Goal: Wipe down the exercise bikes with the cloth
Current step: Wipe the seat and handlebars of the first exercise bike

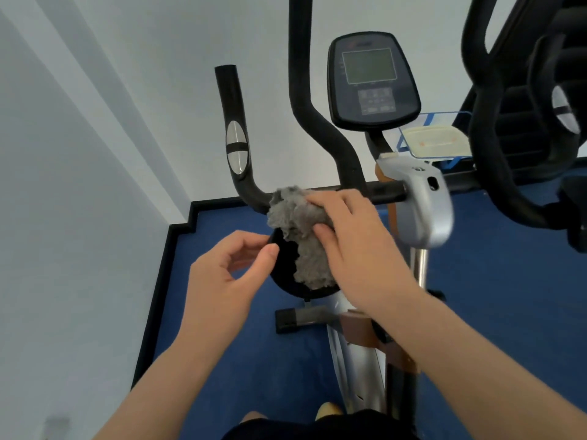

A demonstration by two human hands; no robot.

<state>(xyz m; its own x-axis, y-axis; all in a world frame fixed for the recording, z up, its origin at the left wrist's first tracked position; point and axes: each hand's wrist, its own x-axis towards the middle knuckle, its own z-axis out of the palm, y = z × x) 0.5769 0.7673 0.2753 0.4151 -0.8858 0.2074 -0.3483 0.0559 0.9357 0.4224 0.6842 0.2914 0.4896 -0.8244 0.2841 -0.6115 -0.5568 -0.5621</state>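
one grey cloth (298,230) lies bunched against the handlebar (386,192) of one exercise bike (422,204), draping onto a round black part below. the right hand (352,239) clasps the cloth, fingers curled over it. the left hand (228,274) hovers just beside, fingers loosely curled, holding nothing. one console (371,81) stands above. a second bike (521,122) is at right.

We see the cloth (298,230) under our right hand (352,236), on the handlebar (384,193). Our left hand (232,274) sits just left; the console (371,81) lies beyond.
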